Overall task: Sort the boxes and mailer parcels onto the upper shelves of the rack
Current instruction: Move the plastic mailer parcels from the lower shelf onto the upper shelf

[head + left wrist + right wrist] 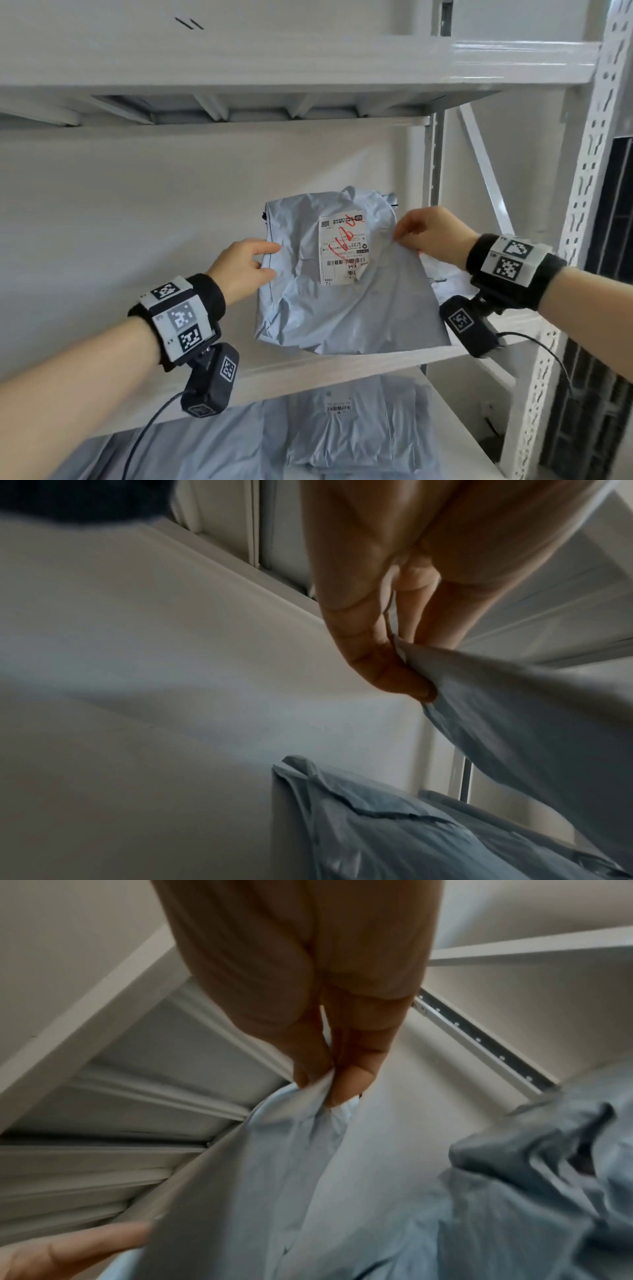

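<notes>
Between both hands (248,262), seemingly pinched: mailer (346,298).

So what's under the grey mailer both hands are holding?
The mailer overhangs the shelf edge. At its right, part of another parcel shows beneath; the rest is covered.

We see open shelf (342,368) room left of the held mailer (342,301); 1 parcel (442,274) crowds the right, beside the upright (561,240).
</notes>
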`<state>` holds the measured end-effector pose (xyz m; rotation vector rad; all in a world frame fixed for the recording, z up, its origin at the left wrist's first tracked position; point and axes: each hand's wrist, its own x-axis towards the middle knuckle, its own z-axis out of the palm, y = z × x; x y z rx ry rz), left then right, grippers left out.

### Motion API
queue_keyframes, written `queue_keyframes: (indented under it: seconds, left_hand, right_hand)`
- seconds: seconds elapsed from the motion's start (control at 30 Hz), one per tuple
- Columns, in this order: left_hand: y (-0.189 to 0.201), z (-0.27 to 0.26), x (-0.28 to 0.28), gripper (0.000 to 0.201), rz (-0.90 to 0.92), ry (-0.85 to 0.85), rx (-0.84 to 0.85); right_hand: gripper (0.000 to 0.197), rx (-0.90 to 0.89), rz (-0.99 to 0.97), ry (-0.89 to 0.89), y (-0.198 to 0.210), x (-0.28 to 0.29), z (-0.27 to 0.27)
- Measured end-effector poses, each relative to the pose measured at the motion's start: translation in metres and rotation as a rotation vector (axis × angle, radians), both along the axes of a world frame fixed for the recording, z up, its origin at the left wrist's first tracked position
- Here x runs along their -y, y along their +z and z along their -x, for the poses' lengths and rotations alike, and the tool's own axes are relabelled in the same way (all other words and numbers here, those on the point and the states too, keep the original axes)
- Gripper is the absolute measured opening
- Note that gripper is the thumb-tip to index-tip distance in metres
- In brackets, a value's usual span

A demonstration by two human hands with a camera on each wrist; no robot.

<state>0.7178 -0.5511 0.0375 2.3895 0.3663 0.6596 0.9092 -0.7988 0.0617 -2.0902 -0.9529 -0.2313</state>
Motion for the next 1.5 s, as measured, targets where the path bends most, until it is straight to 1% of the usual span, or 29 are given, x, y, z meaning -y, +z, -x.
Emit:
queue_keyframes:
  seconds: [0.07,0.13,0.2,0.3,0.4,0.5,0.63,0.7,0.77,0.87,0.93,1.0,1.1,1.23,1.27,1.33,1.37,1.43,1.5]
  left_hand:
    - [0.005,-0.023,0.0,0.055,-0.004,-0.008,-0.027]
    - [0.009,-0.045,-0.002,0.065,0.002,-0.008,-0.069]
    - [0.011,-0.064,-0.005,0.078,-0.036,0.004,-0.155]
    - [0.011,-0.088,-0.009,0.093,-0.151,0.035,-0.295]
    - [0.007,-0.107,-0.012,0.101,-0.215,0.05,-0.405]
    - [-0.002,-0.124,-0.016,0.107,-0.252,0.066,-0.51]
    - [-0.011,-0.139,-0.019,0.112,-0.257,0.064,-0.584]
    - [-0.012,-0.143,-0.021,0.115,-0.263,0.065,-0.596]
    - [-0.012,-0.144,-0.023,0.115,-0.301,0.073,-0.609]
    - [-0.015,-0.145,-0.03,0.113,-0.386,0.083,-0.65]
    - [-0.018,-0.145,-0.031,0.106,-0.434,0.077,-0.66]
    - [-0.019,-0.146,-0.032,0.097,-0.502,0.048,-0.66]
    - [-0.021,-0.148,-0.032,0.084,-0.591,-0.023,-0.696]
    - [-0.022,-0.148,-0.031,0.068,-0.64,-0.062,-0.723]
    - [-0.021,-0.147,-0.031,0.066,-0.643,-0.063,-0.713]
    - [-0.018,-0.142,-0.029,0.062,-0.631,-0.079,-0.655]
    - [-0.016,-0.139,-0.027,0.06,-0.619,-0.092,-0.6]
    - [-0.01,-0.129,-0.021,0.056,-0.581,-0.127,-0.45]
    - [-0.005,-0.118,-0.013,0.052,-0.526,-0.174,-0.287]
  right_hand:
    - [0.023,0.001,0.022,-0.026,0.007,-0.006,-0.023]
    - [0.018,0.006,0.053,-0.034,0.011,-0.014,-0.044]
    - [0.016,0.035,0.131,-0.005,0.016,-0.021,-0.062]
    - [0.029,0.017,0.319,0.061,0.019,-0.033,-0.084]
    - [0.036,0.041,0.545,0.122,0.012,-0.048,-0.103]
    - [0.042,0.094,0.704,0.145,0.001,-0.063,-0.119]
    - [0.041,0.091,0.82,0.154,-0.014,-0.075,-0.131]
    - [0.046,0.081,0.854,0.15,-0.017,-0.077,-0.135]
    - [0.052,0.115,0.883,0.13,-0.018,-0.075,-0.135]
    - [0.07,0.174,0.966,0.066,-0.023,-0.08,-0.135]
    - [0.082,0.21,1.002,0.055,-0.028,-0.08,-0.133]
    - [0.086,0.209,0.972,0.079,-0.029,-0.079,-0.132]
    - [0.084,0.226,0.947,0.069,-0.029,-0.079,-0.126]
    - [0.063,0.266,0.969,0.059,-0.027,-0.077,-0.118]
    - [0.061,0.269,0.974,0.055,-0.026,-0.074,-0.116]
    - [0.064,0.288,0.983,0.045,-0.022,-0.069,-0.111]
    - [0.066,0.307,0.982,0.046,-0.021,-0.066,-0.108]
    - [0.068,0.348,0.954,0.059,-0.015,-0.06,-0.1]
    - [0.066,0.403,0.897,0.078,-0.007,-0.052,-0.089]
